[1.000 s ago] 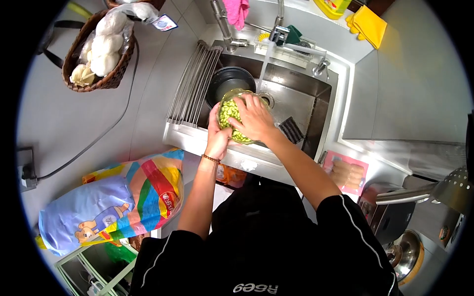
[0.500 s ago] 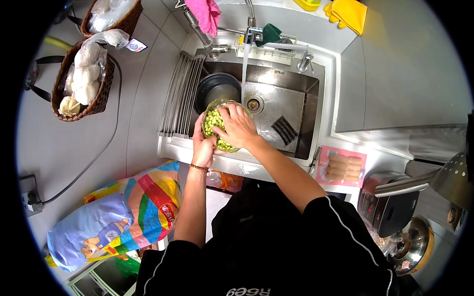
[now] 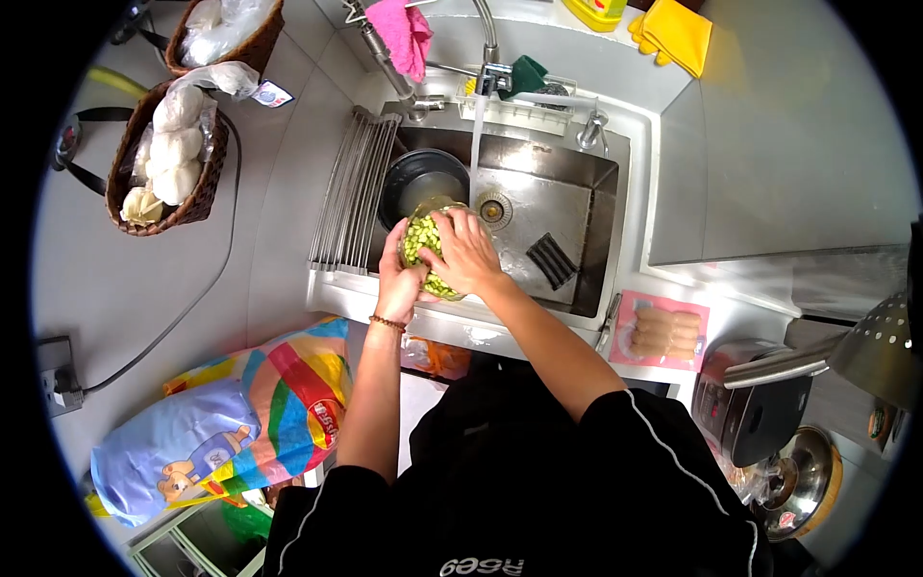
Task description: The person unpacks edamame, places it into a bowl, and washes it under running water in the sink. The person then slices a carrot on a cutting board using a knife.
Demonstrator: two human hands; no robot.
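Observation:
A clear bowl (image 3: pixel 439 205) of green beans (image 3: pixel 420 236) is held over the front edge of the sink (image 3: pixel 538 219). My left hand (image 3: pixel 399 274) grips the bowl's left side. My right hand (image 3: pixel 463 252) lies over the beans, its fingers spread into the bowl's top and partly hidden there. Behind the bowl, a dark round basin (image 3: pixel 392 188) with cloudy water stands in the sink's left part. Water runs from the faucet (image 3: pixel 493 75) in a stream just behind my right hand.
A black scrubber (image 3: pixel 551 261) lies on the sink floor. At the left of the sink is a metal roll-up rack (image 3: pixel 351 192). Packed sausages (image 3: pixel 663 332) and a rice cooker (image 3: pixel 760 409) stand at the right. A garlic basket (image 3: pixel 207 183) and a colourful bag (image 3: pixel 288 385) are at the left.
The view has shifted, so the sink shows more fully than a second ago. My hands stay on the bowl, and the fingers of my right hand have moved slightly over the beans.

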